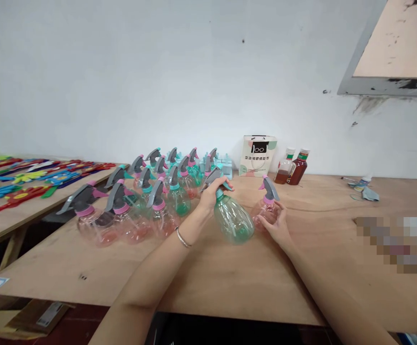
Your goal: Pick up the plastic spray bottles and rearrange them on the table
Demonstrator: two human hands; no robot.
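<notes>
My left hand (213,191) is closed around the neck and trigger of a green spray bottle (234,218), which is tilted with its base toward the right. My right hand (275,223) grips the body of a pink spray bottle (264,211) with a grey and pink trigger head, just right of the green one. Left of my hands, several pink and green spray bottles stand in close rows, among them a pink spray bottle (163,220) and a green spray bottle (179,196) nearest my left forearm.
A paper bag (258,160) stands against the wall, with two brown-liquid bottles (297,167) beside it. A small white bottle (364,182) and a grey cloth (370,194) lie at the right. Colourful flower-shaped items (25,194) cover the left table. A pixelated patch hides part of the right side.
</notes>
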